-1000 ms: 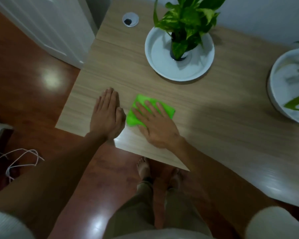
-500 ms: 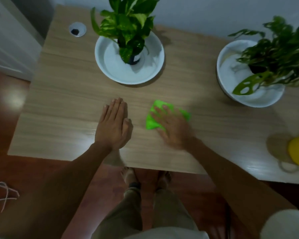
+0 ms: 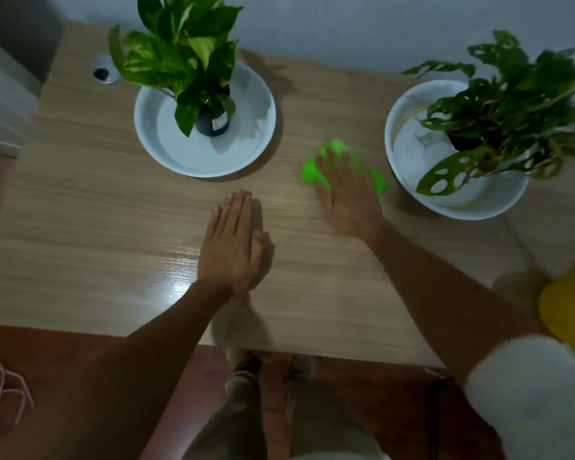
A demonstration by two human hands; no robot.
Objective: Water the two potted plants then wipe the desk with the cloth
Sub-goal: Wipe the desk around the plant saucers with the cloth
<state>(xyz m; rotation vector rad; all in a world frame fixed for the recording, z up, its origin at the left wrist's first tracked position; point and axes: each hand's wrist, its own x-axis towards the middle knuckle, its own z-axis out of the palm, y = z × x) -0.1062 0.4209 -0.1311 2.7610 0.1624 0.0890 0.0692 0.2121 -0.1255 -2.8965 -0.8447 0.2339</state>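
Note:
A bright green cloth (image 3: 312,167) lies on the wooden desk (image 3: 97,227) between the two plants. My right hand (image 3: 346,194) presses flat on the cloth, blurred by motion. My left hand (image 3: 234,242) rests flat on the desk, fingers together, holding nothing. A broad-leafed plant (image 3: 180,58) in a dark pot stands in a white dish (image 3: 246,141) at the back left. A plant with holed leaves (image 3: 512,107) stands in a white bowl (image 3: 409,161) at the back right.
A yellow object (image 3: 568,310), only partly in frame, sits at the desk's right edge. A round cable hole (image 3: 102,73) is at the back left corner. A wall runs behind the desk. My legs and feet stand below the front edge; white cords (image 3: 0,393) lie on the floor.
My right hand has slid the green cloth rightward and away across the desk, from near my left hand toward the right bowl. My left hand stays flat on the desk.

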